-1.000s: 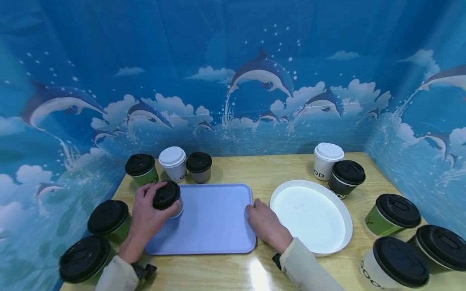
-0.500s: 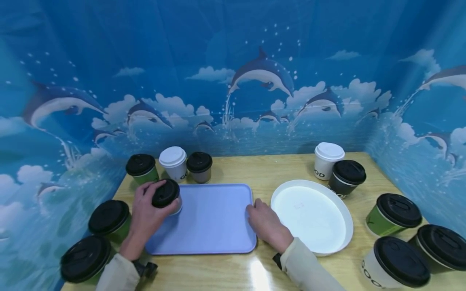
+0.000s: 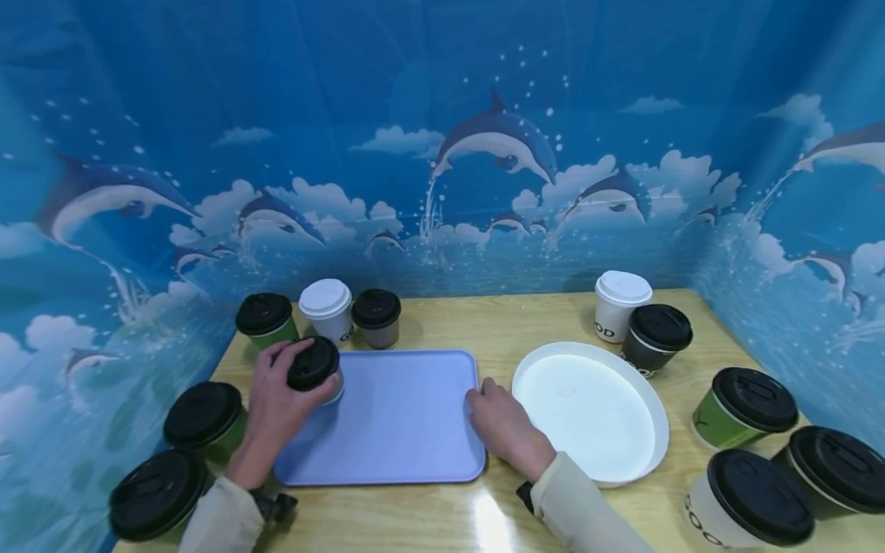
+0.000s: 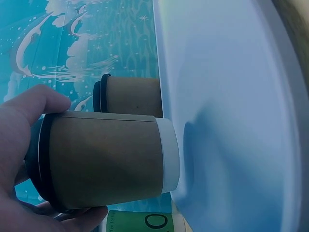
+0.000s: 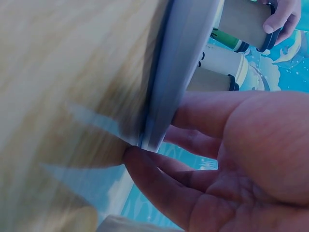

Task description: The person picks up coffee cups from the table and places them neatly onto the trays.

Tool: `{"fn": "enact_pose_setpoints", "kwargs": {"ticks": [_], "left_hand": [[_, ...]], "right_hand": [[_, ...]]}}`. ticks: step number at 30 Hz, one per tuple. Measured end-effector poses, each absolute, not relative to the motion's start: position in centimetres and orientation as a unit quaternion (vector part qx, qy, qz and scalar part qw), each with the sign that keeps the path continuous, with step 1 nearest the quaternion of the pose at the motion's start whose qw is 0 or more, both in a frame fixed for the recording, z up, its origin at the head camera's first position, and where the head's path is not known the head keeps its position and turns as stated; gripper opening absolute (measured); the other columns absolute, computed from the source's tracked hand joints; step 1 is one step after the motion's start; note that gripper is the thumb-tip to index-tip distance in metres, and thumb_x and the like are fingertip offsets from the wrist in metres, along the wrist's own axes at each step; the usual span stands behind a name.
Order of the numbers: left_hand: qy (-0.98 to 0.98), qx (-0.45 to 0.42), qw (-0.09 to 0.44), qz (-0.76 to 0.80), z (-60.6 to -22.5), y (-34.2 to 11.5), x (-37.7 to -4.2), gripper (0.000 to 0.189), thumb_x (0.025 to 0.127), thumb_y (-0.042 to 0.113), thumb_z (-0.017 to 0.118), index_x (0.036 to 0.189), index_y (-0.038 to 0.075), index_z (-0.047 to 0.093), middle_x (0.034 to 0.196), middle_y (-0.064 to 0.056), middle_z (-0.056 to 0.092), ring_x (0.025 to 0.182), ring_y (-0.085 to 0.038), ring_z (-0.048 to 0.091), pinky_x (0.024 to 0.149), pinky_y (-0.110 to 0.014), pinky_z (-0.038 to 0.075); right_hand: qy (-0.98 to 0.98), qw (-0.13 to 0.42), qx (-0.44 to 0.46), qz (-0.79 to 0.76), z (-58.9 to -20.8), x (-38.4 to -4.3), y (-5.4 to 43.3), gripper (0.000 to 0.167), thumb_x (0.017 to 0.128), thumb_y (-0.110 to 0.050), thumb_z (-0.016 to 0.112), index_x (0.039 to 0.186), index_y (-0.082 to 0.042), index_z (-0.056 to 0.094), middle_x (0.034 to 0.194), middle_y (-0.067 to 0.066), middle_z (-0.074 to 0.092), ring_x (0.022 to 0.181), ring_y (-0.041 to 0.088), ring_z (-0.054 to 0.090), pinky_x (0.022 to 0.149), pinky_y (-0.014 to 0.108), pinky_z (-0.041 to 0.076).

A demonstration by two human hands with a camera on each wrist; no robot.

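My left hand [image 3: 283, 395] grips a paper cup [image 4: 106, 157] by its black lid, thumb on one side and fingers on the other. The cup has a brown sleeve and a white base, and its base is close over the back left corner of the lilac tray [image 3: 404, 422]. A dark shadow falls on the tray beside the base in the left wrist view. At the tray's right edge, my right hand [image 3: 508, 426] pinches the rim with curled fingers; one fingertip comes down to the wooden table [image 5: 72, 96].
Behind the tray's left end stand a green cup [image 3: 270, 326], a white-lidded cup [image 3: 328, 307] and a brown cup [image 3: 378, 319]. Two green cups [image 3: 207, 422] line the left side. A round white tray [image 3: 660, 430] lies right, with several lidded cups [image 3: 747, 407] beyond it.
My left hand and the cup have shifted very slightly up and away toward the back. The right hand stays at the tray's edge.
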State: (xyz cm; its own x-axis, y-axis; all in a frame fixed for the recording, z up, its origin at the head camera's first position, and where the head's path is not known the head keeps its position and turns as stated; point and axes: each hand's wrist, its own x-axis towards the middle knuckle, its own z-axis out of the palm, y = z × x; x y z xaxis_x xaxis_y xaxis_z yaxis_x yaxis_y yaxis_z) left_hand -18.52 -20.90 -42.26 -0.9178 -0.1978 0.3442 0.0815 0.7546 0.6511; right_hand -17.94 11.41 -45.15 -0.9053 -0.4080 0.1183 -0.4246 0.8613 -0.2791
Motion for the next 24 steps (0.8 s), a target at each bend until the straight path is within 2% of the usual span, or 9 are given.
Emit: {"fn": "enact_pose_setpoints", "kwargs": {"ticks": [10, 24], "left_hand": [[-0.916, 0.027, 0.198, -0.349, -42.31, -21.41, -18.71, 0.066, 0.081, 0.025, 0.087, 0.139, 0.005, 0.061, 0.146, -0.029, 0.039, 0.124, -0.050, 0.046, 0.100, -0.068, 0.042], [-0.919, 0.044, 0.178, -0.349, -42.08, -21.91, -18.80, 0.067, 0.084, 0.026, 0.085, 0.142, 0.006, 0.059, 0.150, -0.029, 0.035, 0.128, -0.051, 0.043, 0.103, -0.069, 0.039]], "right_hand": [[-0.965, 0.030, 0.217, 0.147, -44.97, -17.90, 11.29, 0.009, 0.095, -0.003, 0.064, 0.099, 0.004, 0.067, 0.088, 0.017, 0.054, 0.070, 0.026, 0.053, 0.058, 0.043, 0.050], [-0.964, 0.030, 0.218, 0.148, -44.97, -17.89, 11.29, 0.008, 0.094, -0.002, 0.065, 0.099, 0.004, 0.066, 0.088, 0.017, 0.055, 0.070, 0.027, 0.053, 0.058, 0.043, 0.050]]}}
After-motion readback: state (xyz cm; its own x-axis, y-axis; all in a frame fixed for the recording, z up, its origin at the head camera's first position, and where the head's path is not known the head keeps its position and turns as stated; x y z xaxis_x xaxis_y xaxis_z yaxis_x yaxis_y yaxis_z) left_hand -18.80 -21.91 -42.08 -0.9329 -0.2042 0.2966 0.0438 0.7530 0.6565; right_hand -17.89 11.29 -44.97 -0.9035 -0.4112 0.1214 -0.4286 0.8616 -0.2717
